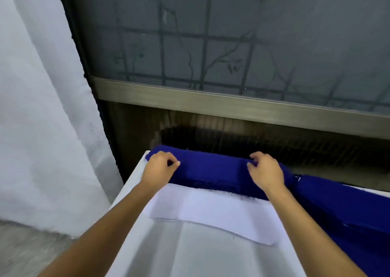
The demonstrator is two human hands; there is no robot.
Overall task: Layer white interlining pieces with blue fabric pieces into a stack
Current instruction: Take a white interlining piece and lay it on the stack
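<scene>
Biggest thing in the shot was the frosted window (232, 34) across the whole top, with a grid of bars and some twiggy shadows showing through, and a metal rail (211, 103) running along its bottom edge. Down the left side hung a big white sheet (38, 108), with a bit of grey floor (25, 251) under it in the lower left corner.

The white surface (190, 255) filled the bottom middle. A heap of blue cloth (348, 213) was draped over its right side, down into the lower right corner.

The white interlining piece (211, 209) lay flat across the surface, just below centre. The blue fabric strip (211, 171) ran along the far edge of the surface at the centre of the frame, and its near, frayed edge sat on top of the interlining's far edge.

Both bare arms came up from the bottom. The left hand (158, 167) was on the strip's left end with its fingers (172, 158) curled in, gripping the cloth. The right hand (266, 169) was further right on the strip, pinching up a little fold of it.
</scene>
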